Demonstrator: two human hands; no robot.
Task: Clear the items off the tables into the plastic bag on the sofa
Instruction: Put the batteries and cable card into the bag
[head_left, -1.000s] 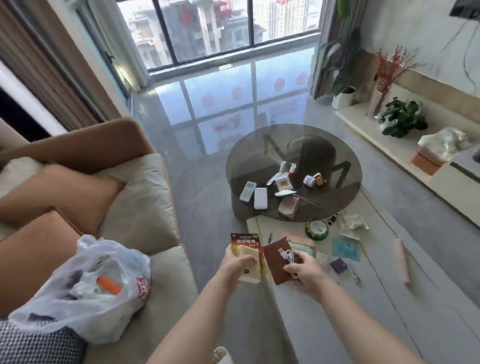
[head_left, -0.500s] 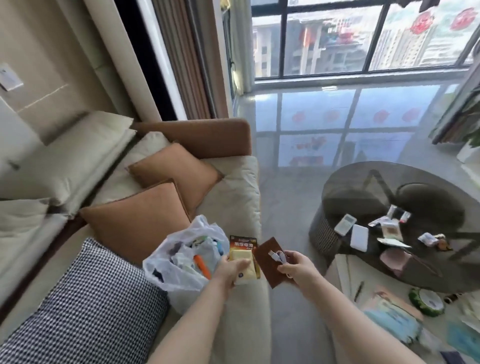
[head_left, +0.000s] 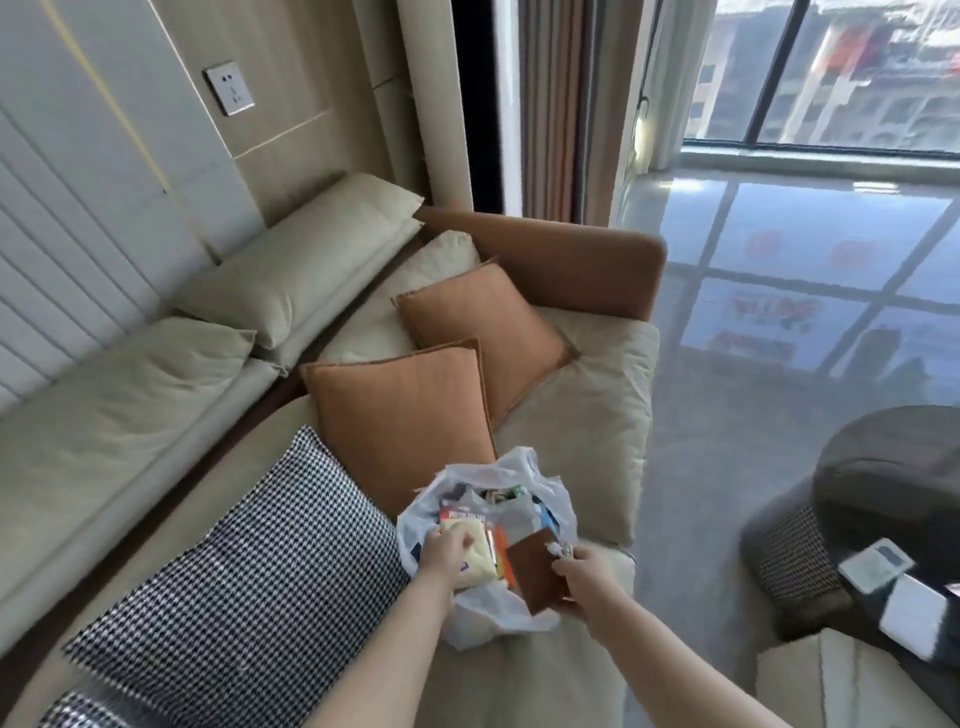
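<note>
Both hands (head_left: 506, 564) hold flat packs over crinkled plastic bag (head_left: 524, 470).

Reference landmark: the sofa (head_left: 587, 395), cream cushions with a brown armrest. Two orange pillows (head_left: 415, 415) and a houndstooth pillow (head_left: 249, 577) lie on its seat. Behind it stands a panelled wall (head_left: 93, 171) carrying a socket plate (head_left: 228, 88). Beyond the armrest hang curtains (head_left: 550, 104). Right of the sofa, a glossy grey floor (head_left: 779, 291) (reflecting daylight) meets a full-height window (head_left: 831, 73).

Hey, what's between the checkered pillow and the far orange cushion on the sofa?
Another orange cushion sits between the checkered pillow and the far orange cushion, seen in the head view.
</note>
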